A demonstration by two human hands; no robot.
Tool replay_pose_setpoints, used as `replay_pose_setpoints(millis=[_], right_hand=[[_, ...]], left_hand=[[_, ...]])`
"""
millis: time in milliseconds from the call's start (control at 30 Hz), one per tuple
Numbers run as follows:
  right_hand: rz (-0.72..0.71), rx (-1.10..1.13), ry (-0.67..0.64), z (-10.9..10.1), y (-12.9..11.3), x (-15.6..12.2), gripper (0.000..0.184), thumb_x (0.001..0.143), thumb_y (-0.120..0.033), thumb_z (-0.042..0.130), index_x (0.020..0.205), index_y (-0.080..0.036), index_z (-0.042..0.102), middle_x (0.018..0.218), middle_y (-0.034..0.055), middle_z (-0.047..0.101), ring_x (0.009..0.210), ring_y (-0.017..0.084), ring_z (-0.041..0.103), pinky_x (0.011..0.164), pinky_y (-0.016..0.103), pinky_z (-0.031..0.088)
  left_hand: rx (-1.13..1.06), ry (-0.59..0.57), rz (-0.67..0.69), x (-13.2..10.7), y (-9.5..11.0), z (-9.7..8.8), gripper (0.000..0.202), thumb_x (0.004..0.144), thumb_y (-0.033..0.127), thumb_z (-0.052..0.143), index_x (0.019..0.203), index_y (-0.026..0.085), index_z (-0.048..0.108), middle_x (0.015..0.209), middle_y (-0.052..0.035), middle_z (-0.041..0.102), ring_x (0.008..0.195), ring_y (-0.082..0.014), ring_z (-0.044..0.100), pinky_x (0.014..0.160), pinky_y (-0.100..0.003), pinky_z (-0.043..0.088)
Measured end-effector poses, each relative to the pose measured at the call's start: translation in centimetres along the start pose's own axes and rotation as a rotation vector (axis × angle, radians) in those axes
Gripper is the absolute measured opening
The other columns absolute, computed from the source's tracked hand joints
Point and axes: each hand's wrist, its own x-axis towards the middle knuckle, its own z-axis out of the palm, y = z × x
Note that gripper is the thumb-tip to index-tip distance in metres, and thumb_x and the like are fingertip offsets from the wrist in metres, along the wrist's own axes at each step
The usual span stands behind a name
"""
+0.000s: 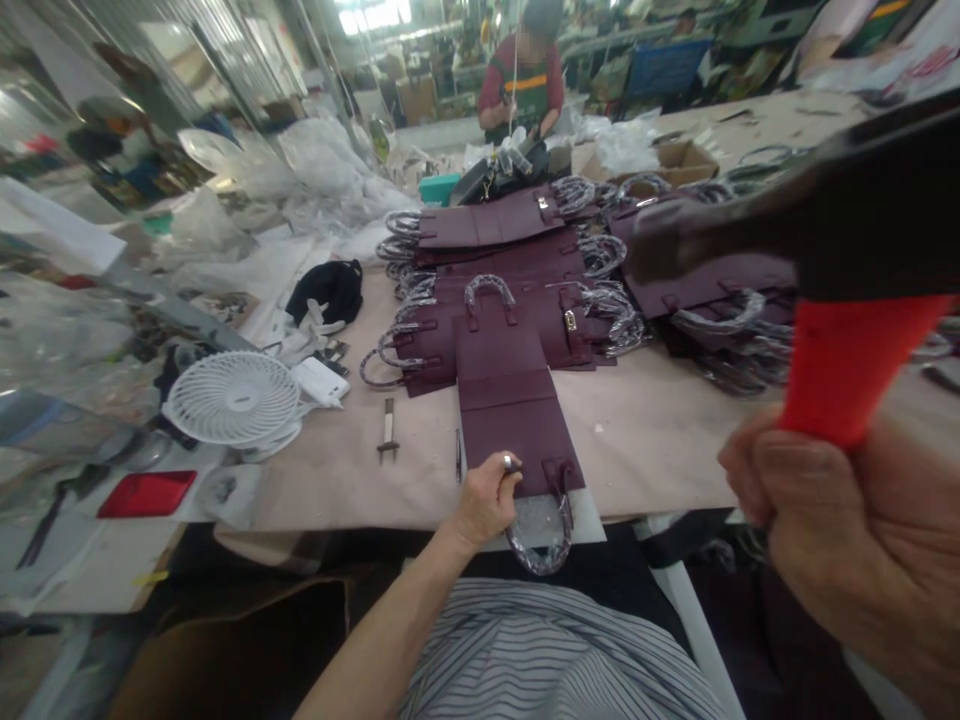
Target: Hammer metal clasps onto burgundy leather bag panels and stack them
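A flat burgundy leather bag piece [510, 410] lies across the table, its near end on a white slab [585, 520] at the table's front edge. Its plastic-wrapped handle [541, 545] hangs over that edge. My left hand [484, 500] is closed in a pinch on a small metal punch [508, 462], held upright on the near end of the leather. Close to the camera on the right, my right hand [840, 530] is raised and wrapped round the red grip [847, 365] of a hammer. Its dark head [795, 225] is blurred above the table.
Stacks of burgundy bag pieces [510, 225] with wrapped handles fill the middle and right of the table. A white fan [234, 398], a red case [146, 493], a black cloth [330, 288] and small tools [388, 430] lie at the left. Another person [523, 85] works at the far end.
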Motion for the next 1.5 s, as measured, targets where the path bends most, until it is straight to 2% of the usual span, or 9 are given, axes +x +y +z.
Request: replay_pose_setpoints(millis=[167,300,433,633,833,1067,1233,1367,1500], right_hand=[[-0.053,0.098,-0.17,3.6,3.4,-1.3,0.045,0.099,-0.061,0.035,0.069,-0.028,0.043,0.046,-0.0011,0.046,0.038,0.016,0.04,0.043,0.032,0.026],[0.07,0.151,-0.276,6.5,6.6,-3.8,0.041,0.096,-0.055,0.036,0.068,-0.027,0.044,0.045,-0.0028,0.045,0.037,0.015,0.043,0.041,0.029,0.029],[0.176,0.173,-0.321,7.3,8.5,-5.5,0.04,0.095,-0.055,0.037,0.068,-0.026,0.045,0.047,-0.0032,0.045,0.039,0.015,0.044,0.042,0.028,0.032],[0.175,0.184,-0.338,8.0,9.1,-5.5,0.042,0.096,-0.056,0.037,0.068,-0.025,0.046,0.048,-0.002,0.049,0.041,0.015,0.046,0.044,0.028,0.032],[0.122,0.223,-0.326,8.7,7.8,-5.1,0.042,0.095,-0.057,0.038,0.068,-0.025,0.045,0.044,-0.0042,0.041,0.037,0.014,0.038,0.041,0.028,0.026],[-0.086,0.121,-0.329,9.3,7.6,-5.2,0.043,0.103,-0.051,0.035,0.077,-0.022,0.053,0.05,-0.003,0.05,0.04,0.014,0.048,0.045,0.027,0.027],[-0.436,-0.033,-0.16,7.7,5.5,-3.8,0.042,0.108,-0.042,0.034,0.075,-0.021,0.051,0.051,-0.0037,0.051,0.037,0.011,0.044,0.043,0.028,0.024],[-0.564,-0.077,-0.059,7.3,3.7,-3.1,0.039,0.109,-0.035,0.032,0.078,-0.02,0.05,0.052,-0.0037,0.051,0.038,0.01,0.045,0.044,0.027,0.026],[-0.62,-0.207,-0.14,7.1,3.6,-2.5,0.04,0.109,-0.035,0.03,0.074,-0.022,0.044,0.047,-0.0038,0.048,0.034,0.011,0.038,0.042,0.03,0.018]], left_hand=[[-0.032,0.068,-0.031,-0.1,0.2,-0.4,0.017,0.094,0.014,0.052,0.106,0.017,0.063,0.097,-0.008,0.071,0.092,-0.0184,0.07,0.084,-0.031,0.059],[-0.029,0.103,-0.089,-0.1,0.3,-0.9,0.015,0.094,0.017,0.054,0.102,0.016,0.066,0.096,-0.0081,0.071,0.091,-0.0182,0.07,0.085,-0.031,0.059],[-0.026,0.064,-0.086,0.1,0.5,-1.1,0.015,0.095,0.019,0.054,0.102,0.016,0.067,0.095,-0.0077,0.072,0.088,-0.0175,0.071,0.082,-0.029,0.06],[-0.017,0.007,-0.06,0.2,0.8,-0.7,0.013,0.094,0.019,0.054,0.102,0.018,0.065,0.091,-0.0064,0.072,0.084,-0.0167,0.071,0.079,-0.027,0.059],[0.017,0.048,0.01,-0.3,0.6,-0.3,0.016,0.094,0.015,0.053,0.106,0.017,0.062,0.096,-0.0076,0.071,0.09,-0.0175,0.071,0.082,-0.028,0.059],[0.044,-0.018,-0.035,0.1,0.6,-0.2,0.014,0.094,0.015,0.051,0.103,0.019,0.061,0.092,-0.0058,0.07,0.085,-0.0176,0.07,0.077,-0.027,0.058],[0.074,-0.038,-0.022,0.5,0.8,-0.1,0.012,0.094,0.015,0.05,0.1,0.019,0.059,0.087,-0.005,0.068,0.079,-0.0173,0.068,0.073,-0.027,0.057],[0.106,-0.03,-0.02,0.4,0.7,0.1,0.011,0.094,0.015,0.05,0.099,0.019,0.059,0.085,-0.0051,0.068,0.079,-0.0177,0.068,0.072,-0.027,0.056],[0.128,0.01,0.004,0.4,0.5,0.2,0.013,0.093,0.015,0.05,0.098,0.019,0.06,0.079,-0.0045,0.067,0.071,-0.0176,0.067,0.064,-0.025,0.053]])
